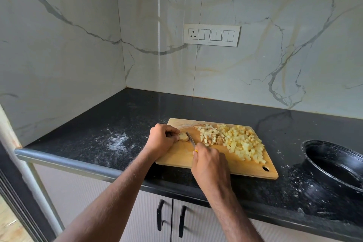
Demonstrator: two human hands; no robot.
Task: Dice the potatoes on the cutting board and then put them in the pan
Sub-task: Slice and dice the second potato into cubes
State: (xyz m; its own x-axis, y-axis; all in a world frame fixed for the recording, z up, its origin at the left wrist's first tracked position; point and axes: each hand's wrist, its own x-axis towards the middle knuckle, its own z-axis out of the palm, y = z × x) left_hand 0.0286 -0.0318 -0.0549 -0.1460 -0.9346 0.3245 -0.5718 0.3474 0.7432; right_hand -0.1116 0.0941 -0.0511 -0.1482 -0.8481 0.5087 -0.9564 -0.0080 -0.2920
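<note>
The worktop (117, 124) lies bare of objects left of the cutting board (176, 155), out to its left edge and back corner, bearing only white smears. A bare strip of worktop runs between the board's right edge and the pan (334, 165), which stands at the right edge. On the board, the diced potato pile (239, 143) fills the right half; both hands and the knife (191, 139) occupy the left half.

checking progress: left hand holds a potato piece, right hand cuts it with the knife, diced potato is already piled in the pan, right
Not quite. The head view shows the diced potato piled on the cutting board; the pan holds none. The left hand holding a potato piece and right hand with knife are correct.
</note>
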